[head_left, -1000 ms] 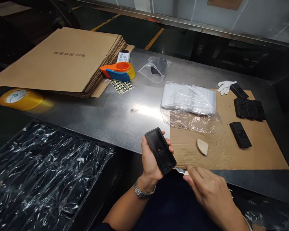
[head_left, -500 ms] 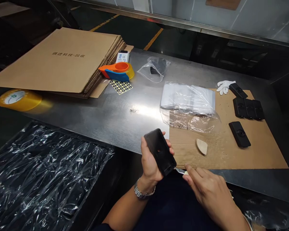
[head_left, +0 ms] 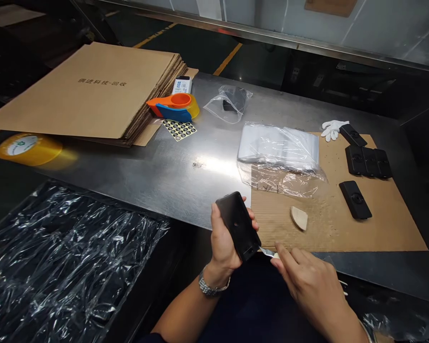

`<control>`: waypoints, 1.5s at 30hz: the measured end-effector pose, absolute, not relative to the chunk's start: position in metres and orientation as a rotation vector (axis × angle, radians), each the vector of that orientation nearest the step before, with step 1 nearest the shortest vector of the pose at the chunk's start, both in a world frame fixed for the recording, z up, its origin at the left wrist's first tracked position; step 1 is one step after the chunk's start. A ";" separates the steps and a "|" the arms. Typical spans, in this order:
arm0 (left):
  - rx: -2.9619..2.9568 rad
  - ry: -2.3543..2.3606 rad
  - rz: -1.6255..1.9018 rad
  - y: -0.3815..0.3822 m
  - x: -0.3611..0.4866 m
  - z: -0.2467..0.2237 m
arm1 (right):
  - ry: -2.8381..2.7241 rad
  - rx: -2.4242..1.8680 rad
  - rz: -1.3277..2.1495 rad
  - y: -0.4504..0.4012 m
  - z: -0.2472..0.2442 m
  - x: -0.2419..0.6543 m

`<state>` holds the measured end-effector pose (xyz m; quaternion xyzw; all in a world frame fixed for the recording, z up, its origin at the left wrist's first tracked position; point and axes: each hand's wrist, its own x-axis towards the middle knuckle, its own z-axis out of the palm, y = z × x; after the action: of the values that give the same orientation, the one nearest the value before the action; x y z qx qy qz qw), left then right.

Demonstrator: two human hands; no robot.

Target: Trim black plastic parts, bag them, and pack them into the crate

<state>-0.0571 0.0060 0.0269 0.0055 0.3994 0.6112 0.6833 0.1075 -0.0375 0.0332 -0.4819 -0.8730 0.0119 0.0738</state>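
Observation:
In my left hand (head_left: 224,245) lies a black rectangular plastic housing (head_left: 238,226), tilted, its hollow side facing up at me; the fingers wrap its far edge. My right hand (head_left: 309,278) is closed round the pale handle of a small knife (head_left: 268,252). The blade tip meets the housing's lower right corner. On the cardboard sheet (head_left: 389,233) to the right rests a similar black housing (head_left: 355,199), with several more black housings (head_left: 369,161) behind it. A beige wedge-shaped piece (head_left: 299,218) sits just beyond my right hand.
Clear plastic bags (head_left: 280,146) lie on the cardboard's left part. Farther off are a white glove (head_left: 332,129), a bagged black part (head_left: 232,102), an orange-blue tape dispenser (head_left: 175,107) and a sticker sheet (head_left: 179,129). Flat cartons (head_left: 89,95) and a tape roll (head_left: 28,148) occupy the left.
The housing and the knife have shifted only very slightly. Both hands keep the same hold, with the blade still at the housing's corner.

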 end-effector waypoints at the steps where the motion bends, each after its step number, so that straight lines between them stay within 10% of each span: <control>1: 0.009 0.901 1.370 0.006 -0.058 0.027 | -2.620 -1.440 0.029 -0.037 0.033 0.108; 24: 0.064 0.878 1.287 0.006 -0.059 0.022 | -2.614 -1.517 0.420 -0.032 0.025 0.109; 34: 0.231 0.827 1.409 0.003 -0.056 0.021 | -1.389 -1.160 2.541 -0.032 0.003 0.105; 45: -0.084 0.812 0.987 0.016 -0.053 0.007 | -2.039 -1.326 1.161 -0.017 0.029 0.109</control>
<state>-0.0532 0.0161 0.0072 -0.0392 0.3789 0.4602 0.8019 0.1094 -0.0173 0.0287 -0.4799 -0.7377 0.4200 0.2214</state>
